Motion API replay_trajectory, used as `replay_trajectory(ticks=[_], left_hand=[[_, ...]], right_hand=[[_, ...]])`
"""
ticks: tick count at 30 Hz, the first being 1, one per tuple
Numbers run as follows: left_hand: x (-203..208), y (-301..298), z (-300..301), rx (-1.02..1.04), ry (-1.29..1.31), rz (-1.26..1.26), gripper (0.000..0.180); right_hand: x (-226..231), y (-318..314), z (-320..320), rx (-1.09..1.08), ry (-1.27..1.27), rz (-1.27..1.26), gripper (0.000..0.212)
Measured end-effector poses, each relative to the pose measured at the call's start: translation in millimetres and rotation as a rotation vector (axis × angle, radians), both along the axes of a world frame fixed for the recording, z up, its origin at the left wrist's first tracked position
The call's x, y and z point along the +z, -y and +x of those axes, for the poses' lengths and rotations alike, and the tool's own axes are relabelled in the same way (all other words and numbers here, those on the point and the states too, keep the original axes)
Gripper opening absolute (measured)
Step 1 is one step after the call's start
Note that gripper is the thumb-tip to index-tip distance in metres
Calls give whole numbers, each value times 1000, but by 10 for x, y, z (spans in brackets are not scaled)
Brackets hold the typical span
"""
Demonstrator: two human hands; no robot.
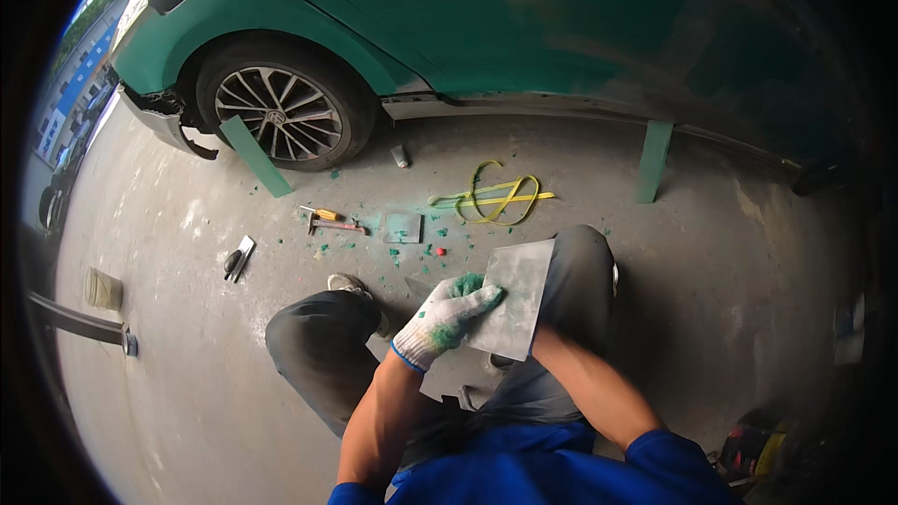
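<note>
My left hand [447,318], in a white knit glove smudged green, is closed on the left edge of a flat grey rectangular sheet [514,295]. Its thumb lies across the sheet's face. The sheet is tilted up between my knees, against my right knee. My bare right forearm [599,391] runs up behind the sheet, which hides the right hand and its fingers. On the floor ahead lie a grey square plate [404,228] dusted with green, a small red piece [441,251] and scattered green chips.
A green car body with a wheel [281,112] spans the far side. Two green strips [254,157] [654,164] lean near it. A yellow strap [496,196], an orange-handled tool [323,213], a hammer-like tool [337,224], a flat blade [243,257] and a bucket [103,290] stand or lie around.
</note>
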State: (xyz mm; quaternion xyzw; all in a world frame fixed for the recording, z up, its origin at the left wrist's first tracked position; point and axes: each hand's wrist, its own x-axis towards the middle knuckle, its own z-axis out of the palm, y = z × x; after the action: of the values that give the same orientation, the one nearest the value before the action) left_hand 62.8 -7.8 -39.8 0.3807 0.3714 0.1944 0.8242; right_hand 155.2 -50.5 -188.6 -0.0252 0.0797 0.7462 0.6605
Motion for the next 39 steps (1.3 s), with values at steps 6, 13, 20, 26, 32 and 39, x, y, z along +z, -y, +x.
replay_trajectory(ticks=[6,13,20,26,32,39], left_hand=[[-89,240,-84,272,238,-162,30],[-105,174,-144,266,49,-39,18],[24,-91,-541,247,-226,26,13],[-637,-495,-1490,114,-760,1255,88],[327,145,-301,305,57,113,43],[362,255,-257,513,-281,450,33]], right_hand=[[418,-117,222,592,258,-114,32],[172,0,-18,572,166,18,28],[687,182,398,580,1486,332,32],[1329,608,865,270,1326,-21,32],[1271,698,588,-516,1611,-122,19],[1400,737,1182,-260,1410,-289,18]])
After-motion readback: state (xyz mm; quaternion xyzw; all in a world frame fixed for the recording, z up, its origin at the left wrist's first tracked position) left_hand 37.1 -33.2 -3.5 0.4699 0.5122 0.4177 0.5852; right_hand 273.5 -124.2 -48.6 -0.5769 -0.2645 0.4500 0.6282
